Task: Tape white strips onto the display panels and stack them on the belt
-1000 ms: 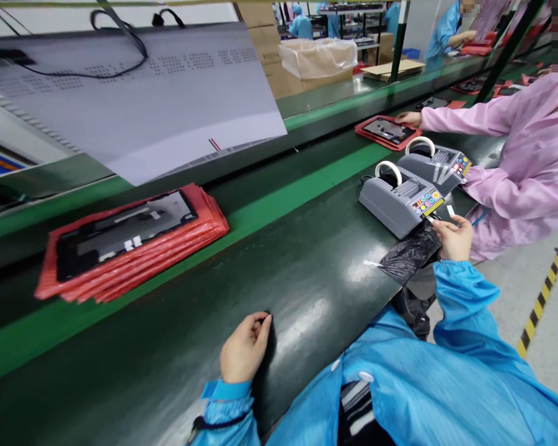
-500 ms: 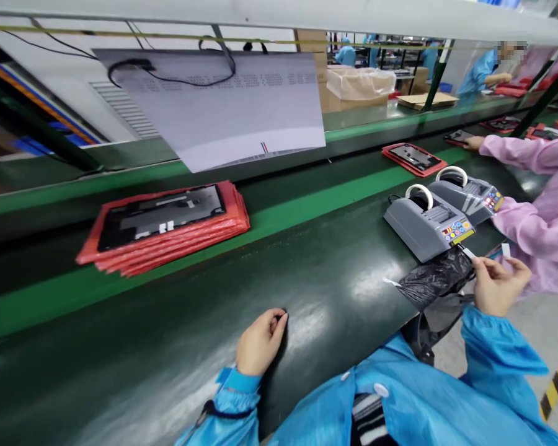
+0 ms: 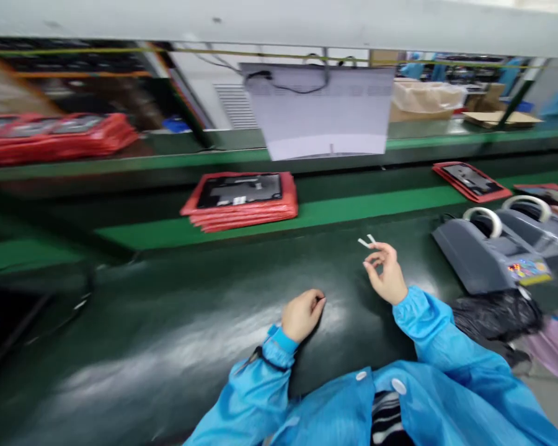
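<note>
Two short white strips of tape (image 3: 365,241) stick out from the fingertips of my right hand (image 3: 387,274), which is closed in a loose pinch above the green work surface. My left hand (image 3: 303,314) rests on that surface with its fingers curled together; whatever is inside them, if anything, is hidden. Beyond both hands lies a stack of red padded sleeves (image 3: 248,218) with a dark flat panel (image 3: 242,189) on top, bearing small white pieces. To the right stands a grey tape dispenser (image 3: 488,254) with a white tape roll (image 3: 486,217).
A second tape dispenser (image 3: 537,226) is beside the first. Another panel on red sleeves (image 3: 472,181) lies farther right on the line. Red sleeves with panels fill the shelf (image 3: 60,137) at back left. A paper sheet (image 3: 325,118) hangs ahead. A black bag (image 3: 495,313) hangs at the right edge.
My right hand has moved left from beside the tape dispenser to over the work surface, carrying the strips. My view has turned left. The left hand stays curled on the surface.
</note>
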